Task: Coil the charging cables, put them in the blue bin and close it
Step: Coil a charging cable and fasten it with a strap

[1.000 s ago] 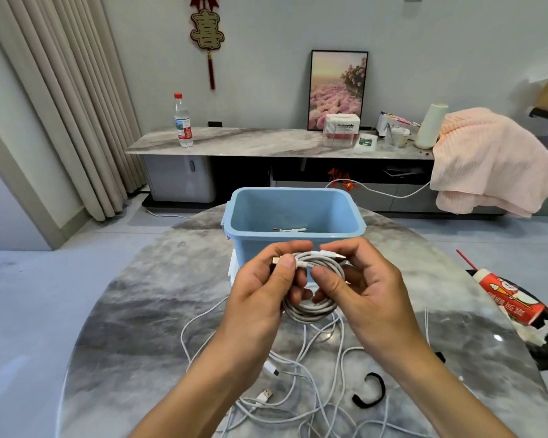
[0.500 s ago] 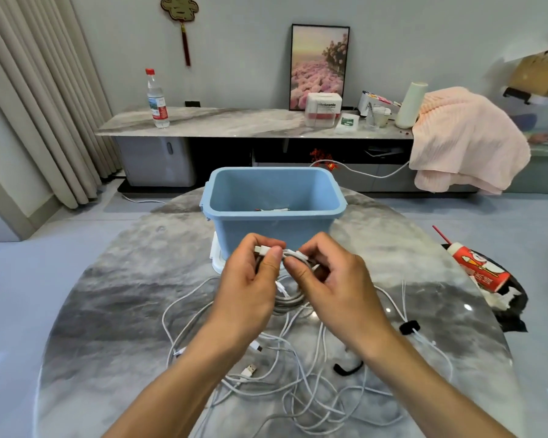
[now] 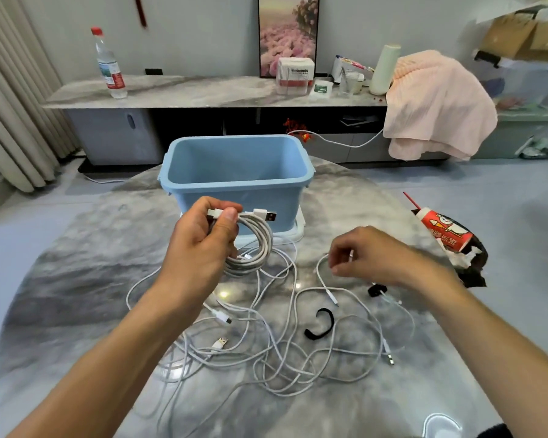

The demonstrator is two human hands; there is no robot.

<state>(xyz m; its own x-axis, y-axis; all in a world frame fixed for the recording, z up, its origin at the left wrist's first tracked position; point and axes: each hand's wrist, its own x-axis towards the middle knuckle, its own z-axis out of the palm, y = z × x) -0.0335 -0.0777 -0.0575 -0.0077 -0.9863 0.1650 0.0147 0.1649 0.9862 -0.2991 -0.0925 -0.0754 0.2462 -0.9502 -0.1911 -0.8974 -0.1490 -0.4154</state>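
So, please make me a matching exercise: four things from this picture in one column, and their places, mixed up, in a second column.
Things:
1. coil
2. bin
3. strap
4. bottle

Places:
A. on the far counter
B. in the left hand
C. loose on the table, among cables
D. standing on the table, lid off

Pairs: 1-B, 2-D, 3-C, 4-A

Camera: one, worn on my head.
Facing: forward and down over my marble table (image 3: 76,279), toward the far wall.
Nearness: my forearms filled the lower frame.
Shared views: none; it was the only view.
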